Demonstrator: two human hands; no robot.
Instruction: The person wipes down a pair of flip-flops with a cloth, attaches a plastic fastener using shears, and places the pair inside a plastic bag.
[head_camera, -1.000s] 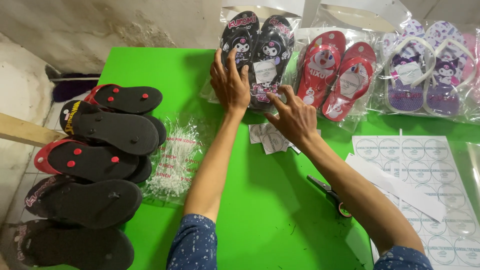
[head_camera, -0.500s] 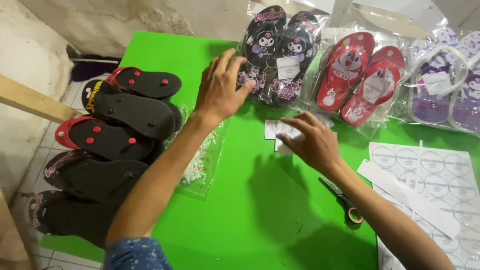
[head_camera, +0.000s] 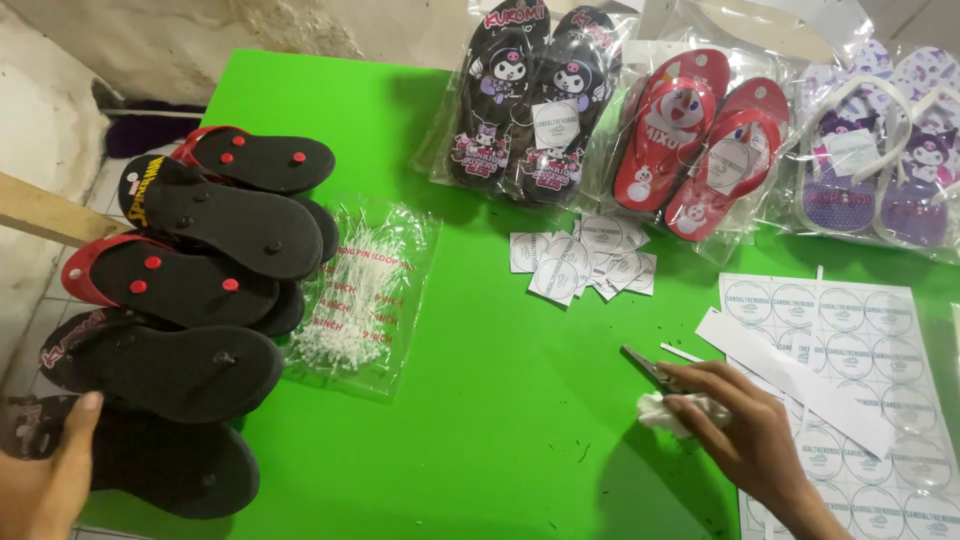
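Right hand (head_camera: 745, 435) rests palm-down at the near right of the green table (head_camera: 500, 420), fingers loosely curled over a crumpled white scrap (head_camera: 665, 412) and touching the handle end of the scissors (head_camera: 648, 368); whether it actually grips either I cannot tell. Scissors lie flat, long axis slanting from the hand toward far left, blade tip pointing far-left at the loose round labels (head_camera: 585, 262) (probably set down within reach of the cutting spot). Label sheet (head_camera: 850, 330) lies flat just right of the hand, a cut white strip (head_camera: 800, 385) lying diagonally across it. Left hand (head_camera: 45, 480) sits at the near left corner, fingers bent against the edge of the nearest black sandal (head_camera: 160, 460), touching it; a firm hold is not shown. The sandal stack (head_camera: 190, 270) lies mostly sole-up along the left edge, overlapped like shingles, long axes running left to right, apparently kept together as unpacked stock. A clear bag of white loop pins (head_camera: 355, 300) lies flat just right of the stack. Along the far edge, three bagged pairs stand in a row, toes away: black (head_camera: 530, 95), red (head_camera: 700, 140), purple-white (head_camera: 880, 150), well apart from both hands.
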